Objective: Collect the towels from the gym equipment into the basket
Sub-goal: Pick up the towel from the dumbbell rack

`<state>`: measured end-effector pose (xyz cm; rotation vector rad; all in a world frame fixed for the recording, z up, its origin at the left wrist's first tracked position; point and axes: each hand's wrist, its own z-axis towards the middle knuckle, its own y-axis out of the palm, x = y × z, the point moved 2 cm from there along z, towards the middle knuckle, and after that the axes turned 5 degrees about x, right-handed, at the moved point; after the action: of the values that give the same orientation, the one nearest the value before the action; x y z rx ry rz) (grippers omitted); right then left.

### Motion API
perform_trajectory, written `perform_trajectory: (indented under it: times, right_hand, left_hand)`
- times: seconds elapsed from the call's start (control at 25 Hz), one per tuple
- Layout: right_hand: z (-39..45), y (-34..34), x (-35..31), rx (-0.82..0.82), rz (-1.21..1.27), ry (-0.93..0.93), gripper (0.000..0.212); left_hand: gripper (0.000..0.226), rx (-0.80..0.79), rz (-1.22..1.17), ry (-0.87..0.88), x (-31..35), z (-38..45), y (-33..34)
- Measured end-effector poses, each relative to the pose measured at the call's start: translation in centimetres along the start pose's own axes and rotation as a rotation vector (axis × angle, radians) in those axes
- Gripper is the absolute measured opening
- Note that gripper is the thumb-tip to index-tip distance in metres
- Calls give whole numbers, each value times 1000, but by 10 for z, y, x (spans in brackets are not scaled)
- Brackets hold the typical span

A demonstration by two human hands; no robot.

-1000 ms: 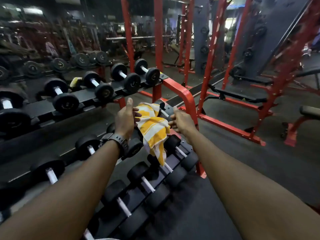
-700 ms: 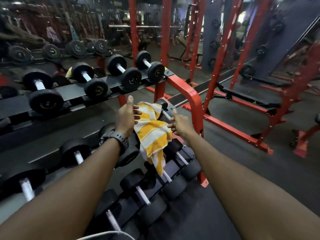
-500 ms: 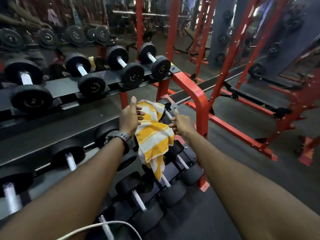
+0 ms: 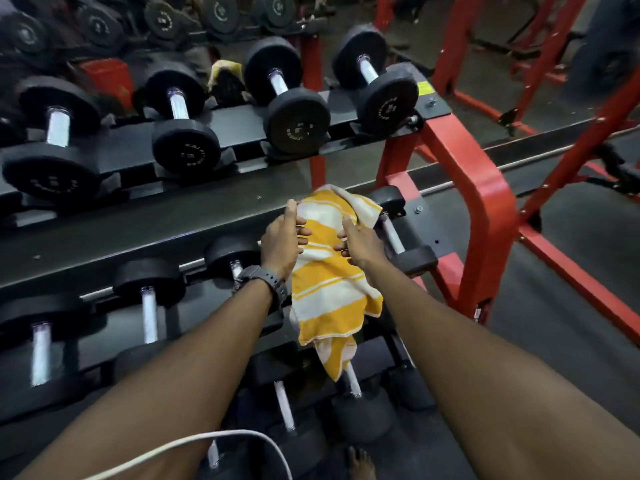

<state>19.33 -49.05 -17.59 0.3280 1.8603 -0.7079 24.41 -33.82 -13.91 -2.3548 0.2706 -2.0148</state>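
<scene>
Your left hand point(image 4: 281, 243) and right hand point(image 4: 360, 244) flank the upper part of the yellow-and-white striped towel point(image 4: 330, 282), which is draped over the middle tier of the dumbbell rack point(image 4: 485, 188) and hangs down toward the bottom row. Both hands have their fingers loosely extended, tips touching or almost touching the cloth, and neither has closed on it; from this angle you cannot tell whether any fold is pinched. The main risk, as it looks from here, is pulling before you have a firm hold: the hanging end is heavier, so the towel could slide off and drop among the lower dumbbells or onto the floor. Its top corner lies against the small dumbbell point(image 4: 398, 233) at the rack's end, and could snag on the handle if you tug sideways. The basket is not in view, so you may have to turn and search for it while carrying the cloth.
</scene>
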Motion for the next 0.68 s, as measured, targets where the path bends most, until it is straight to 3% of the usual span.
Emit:
perform_trajectory:
  times: [0.32,0.48,0.56,0.68]
  right_hand:
    - [71,24,24,-129,-67,49,54]
    - [91,46,35,25,-252,-4,57]
    - [95,64,47,115,-480,22,77]
    - [94,102,72,-26,-651,133,123]
  left_hand:
    - [73,106,-4,-15,-25,52,33]
    - [71,166,-35,-32,-42,70,36]
    - [67,177,-43,-28,-53,80,37]
    - [69,180,-45,-45,-70,92,37]
